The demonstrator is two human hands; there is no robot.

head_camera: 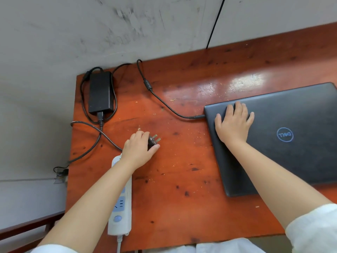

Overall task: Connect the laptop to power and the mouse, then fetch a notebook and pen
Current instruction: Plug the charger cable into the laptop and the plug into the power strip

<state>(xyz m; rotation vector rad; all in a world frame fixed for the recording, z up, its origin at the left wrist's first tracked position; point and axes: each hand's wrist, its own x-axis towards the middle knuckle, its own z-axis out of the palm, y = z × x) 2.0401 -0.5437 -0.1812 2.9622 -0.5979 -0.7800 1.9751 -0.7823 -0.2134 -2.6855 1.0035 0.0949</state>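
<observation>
A closed dark laptop (pixel 291 157) lies on the right of the red-brown table (pixel 182 179). My right hand (pixel 234 125) rests flat on its lid near the left corner. A black charger cable (pixel 164 101) is plugged into the laptop's left side and runs back to the black power brick (pixel 100 92) at the far left. My left hand (pixel 139 147) grips the black wall plug (pixel 154 140), prongs pointing right, just past the top end of a white power strip (pixel 121 203). No mouse, notebook or pen is in view.
The power strip lies along the table's left edge, its own cord hanging off the front. Loops of black cable spill over the left edge. A grey wall stands behind the table, with a thin black cable (pixel 215 22) running down it.
</observation>
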